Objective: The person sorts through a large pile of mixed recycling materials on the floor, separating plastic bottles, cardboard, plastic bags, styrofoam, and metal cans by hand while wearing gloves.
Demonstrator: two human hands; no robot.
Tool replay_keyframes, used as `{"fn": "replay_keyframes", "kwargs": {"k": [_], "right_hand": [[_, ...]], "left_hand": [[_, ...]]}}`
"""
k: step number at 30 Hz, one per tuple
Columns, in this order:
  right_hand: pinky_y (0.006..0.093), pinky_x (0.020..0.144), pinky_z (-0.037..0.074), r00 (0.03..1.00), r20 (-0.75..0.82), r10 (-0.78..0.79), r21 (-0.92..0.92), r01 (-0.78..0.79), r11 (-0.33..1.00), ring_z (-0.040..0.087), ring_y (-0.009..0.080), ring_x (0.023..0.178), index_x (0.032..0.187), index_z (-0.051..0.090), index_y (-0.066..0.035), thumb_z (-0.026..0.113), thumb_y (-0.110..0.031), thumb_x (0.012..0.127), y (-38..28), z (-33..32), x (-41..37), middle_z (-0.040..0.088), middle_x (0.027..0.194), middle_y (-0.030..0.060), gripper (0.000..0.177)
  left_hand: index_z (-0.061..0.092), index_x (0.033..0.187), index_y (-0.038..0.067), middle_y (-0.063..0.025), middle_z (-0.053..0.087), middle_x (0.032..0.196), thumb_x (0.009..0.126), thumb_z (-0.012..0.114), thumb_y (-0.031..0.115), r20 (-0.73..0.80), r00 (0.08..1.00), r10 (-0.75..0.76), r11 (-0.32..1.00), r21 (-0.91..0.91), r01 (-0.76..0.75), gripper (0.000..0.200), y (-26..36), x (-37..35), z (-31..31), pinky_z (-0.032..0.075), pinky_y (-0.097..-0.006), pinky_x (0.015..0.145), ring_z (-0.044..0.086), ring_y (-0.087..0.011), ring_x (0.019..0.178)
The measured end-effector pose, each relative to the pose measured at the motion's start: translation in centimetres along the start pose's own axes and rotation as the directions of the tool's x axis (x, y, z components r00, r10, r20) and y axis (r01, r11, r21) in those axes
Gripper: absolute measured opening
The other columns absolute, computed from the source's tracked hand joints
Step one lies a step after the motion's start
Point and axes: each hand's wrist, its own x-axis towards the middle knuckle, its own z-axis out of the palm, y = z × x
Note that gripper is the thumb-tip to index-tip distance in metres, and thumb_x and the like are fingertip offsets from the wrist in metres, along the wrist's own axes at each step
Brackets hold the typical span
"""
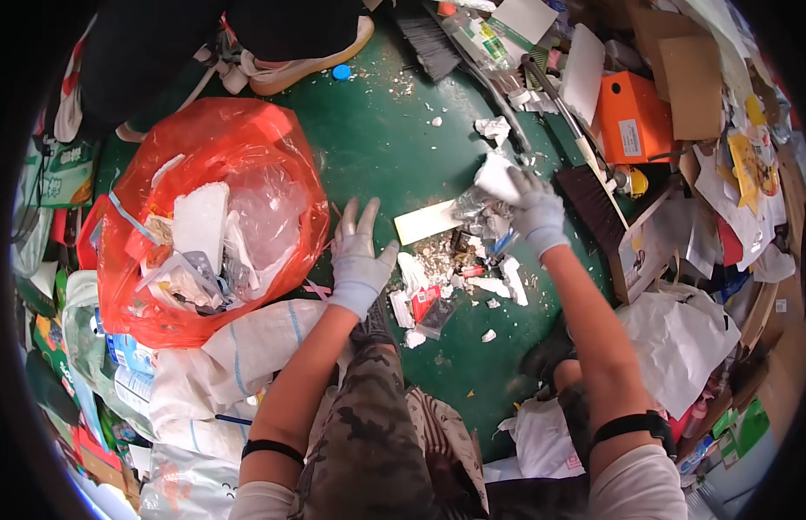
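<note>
My left hand, in a white glove, is spread with nothing in it, between the red plastic bag and the litter pile. My right hand, also gloved, has its fingers round a crumpled white piece at the pile's upper right. Below it lie clear plastic, small debris and white scraps. A pale flat strip lies at the pile's left edge, and a red packet lower down. The open red bag holds white foam and clear plastic.
Another person's shoe stands at the top left by a blue cap. Brushes, a bottle and an orange box lie at the right. White woven sacking lies lower left; a white bag is lower right.
</note>
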Motion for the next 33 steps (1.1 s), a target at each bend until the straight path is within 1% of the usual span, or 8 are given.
{"fn": "replay_keyframes", "kwargs": {"k": [3,9,14,20,23,25,30,33], "right_hand": [[0.0432,0.095,0.043,0.983,0.179,0.029,-0.01,-0.028,1.0,0.045,0.0294,0.125,0.139,0.039,-0.026,0.069,-0.028,0.076,-2.7,0.8,-4.1,0.043,0.141,0.0085,0.071],[0.044,0.098,0.042,0.98,-0.095,0.173,0.456,-0.111,0.883,0.052,0.0367,0.113,0.136,0.043,-0.019,0.061,-0.009,0.07,-1.9,0.9,-11.7,0.053,0.128,0.0147,0.069],[0.0463,0.089,0.046,0.593,0.263,0.761,0.16,-0.805,0.572,0.054,0.038,0.106,0.139,0.037,-0.015,0.065,-0.018,0.073,-1.0,2.2,-17.5,0.05,0.125,0.0172,0.072],[0.0441,0.085,0.048,0.848,0.097,0.521,0.301,-0.524,0.797,0.055,0.0335,0.103,0.134,0.042,-0.009,0.066,-0.026,0.078,-10.4,2.0,-17.5,0.054,0.118,0.0164,0.064],[0.041,0.089,0.047,0.537,0.244,0.808,0.925,-0.379,-0.028,0.056,0.0302,0.104,0.133,0.041,-0.001,0.063,-0.015,0.081,-10.8,5.9,-22.1,0.054,0.12,0.0183,0.058],[0.037,0.093,0.045,0.234,0.534,0.812,0.805,-0.433,-0.405,0.055,0.0269,0.106,0.13,0.04,0.004,0.059,-0.004,0.082,-12.5,4.1,-26.3,0.053,0.122,0.0189,0.052],[0.0329,0.094,0.046,0.126,0.626,0.77,0.774,-0.219,-0.594,0.056,0.0236,0.106,0.132,0.042,0.003,0.063,-0.008,0.085,-20.0,8.1,-32.0,0.054,0.123,0.0138,0.052],[0.032,0.087,0.048,0.309,0.675,0.67,0.736,-0.348,-0.58,0.058,0.0219,0.098,0.125,0.048,0.005,0.066,-0.011,0.081,-20.1,7.6,-29.2,0.058,0.116,0.0114,0.05]], "left_hand": [[0.038,0.139,0.018,-0.019,0.034,0.142,0.077,0.067,0.024,0.033,0.995,0.09,0.992,0.09,-0.092,0.069,0.8,1.9,1.2,0.029,-0.0458,0.107,0.033,-0.0369,0.131],[0.044,0.137,0.02,-0.0132,0.039,0.142,0.09,0.05,0.045,0.107,0.982,0.154,0.974,0.149,-0.169,0.054,0.6,1.7,4.1,0.026,-0.0495,0.107,0.031,-0.0371,0.133],[0.045,0.137,0.021,-0.0118,0.037,0.144,0.089,0.048,0.052,0.151,0.972,0.18,0.93,0.295,-0.218,0.058,2.2,3.7,3.2,0.024,-0.0507,0.107,0.03,-0.0384,0.133],[0.046,0.137,0.028,-0.0095,0.03,0.15,0.086,0.047,0.06,0.34,0.935,0.1,0.882,0.405,-0.242,0.06,3.9,3.2,5.2,0.021,-0.0592,0.105,0.021,-0.0361,0.139],[0.045,0.138,0.029,-0.0108,0.028,0.15,0.084,0.048,0.063,0.355,0.925,0.132,0.877,0.393,-0.276,0.064,4.0,3.1,4.3,0.02,-0.0603,0.105,0.019,-0.0371,0.139],[0.042,0.139,0.03,-0.0117,0.026,0.151,0.081,0.048,0.067,0.369,0.909,0.195,0.842,0.412,-0.348,0.069,4.6,3.5,4.0,0.019,-0.0615,0.104,0.018,-0.0369,0.14],[0.043,0.139,0.031,-0.0115,0.021,0.153,0.078,0.049,0.069,0.542,0.801,0.254,0.749,0.413,-0.518,0.071,6.2,2.7,4.8,0.018,-0.0637,0.106,0.016,-0.0345,0.141],[0.045,0.137,0.031,-0.0109,0.03,0.146,0.077,0.052,0.068,0.586,0.749,0.309,0.671,0.423,-0.608,0.071,4.6,0.9,5.3,0.023,-0.065,0.101,0.027,-0.0315,0.135]]}}
